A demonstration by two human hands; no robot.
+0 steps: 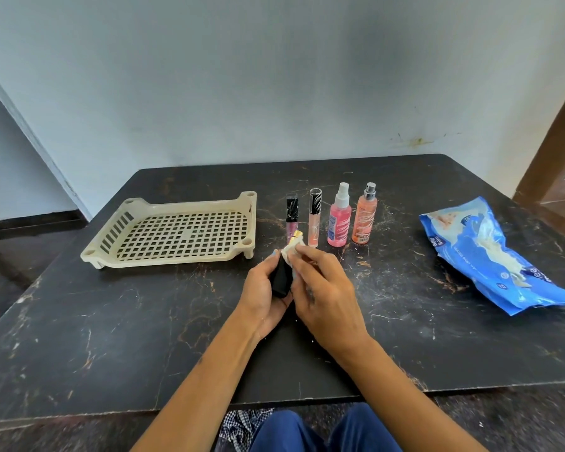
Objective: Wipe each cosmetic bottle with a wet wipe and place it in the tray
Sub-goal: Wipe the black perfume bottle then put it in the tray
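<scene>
The left hand (264,288) grips a black bottle (282,278) above the table (111,321); the right hand (323,288) pinches a wet wipe (292,249) around what looks like its gold top. Rotate the bottle, wiping every side, before the empty tray (177,231).

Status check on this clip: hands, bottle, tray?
Left hand grips black bottle; right hand rubs wipe on its top. Tray empty. Four bottles standing, unwiped. Nothing blocking.
</scene>
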